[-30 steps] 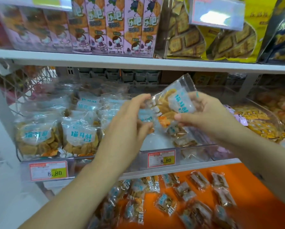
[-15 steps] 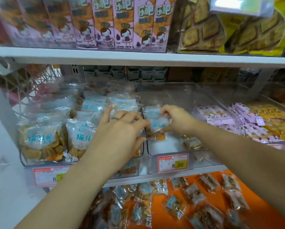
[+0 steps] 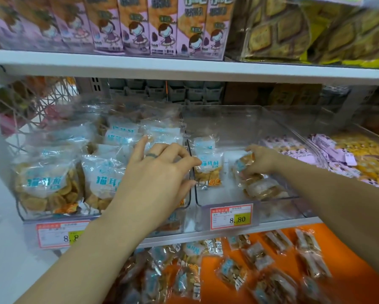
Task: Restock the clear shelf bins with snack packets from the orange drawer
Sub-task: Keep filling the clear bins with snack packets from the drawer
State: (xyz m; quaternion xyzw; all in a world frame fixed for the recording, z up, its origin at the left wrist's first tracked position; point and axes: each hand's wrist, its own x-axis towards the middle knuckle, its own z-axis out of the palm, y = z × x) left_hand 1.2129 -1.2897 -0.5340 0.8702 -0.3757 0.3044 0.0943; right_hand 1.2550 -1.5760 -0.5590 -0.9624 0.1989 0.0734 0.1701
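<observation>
Snack packets (image 3: 232, 273) are lying loose in the orange drawer (image 3: 359, 273) below, while one packet (image 3: 242, 164) is going into the middle clear bin (image 3: 245, 199), with the right hand (image 3: 262, 160) curling its fingers around it. The left hand (image 3: 160, 174) is reaching in with relaxed fingers, its fingertips (image 3: 196, 162) touching the upright packet (image 3: 208, 170) by the bin's left wall. To my eye, the right hand should be standing its packet label-forward, snug beside that one, with the left hand bracing the row against toppling.

The white shelf (image 3: 279, 227) bears clear bins (image 3: 276, 205) side by side; seemingly four, the rightmost blurred.
</observation>
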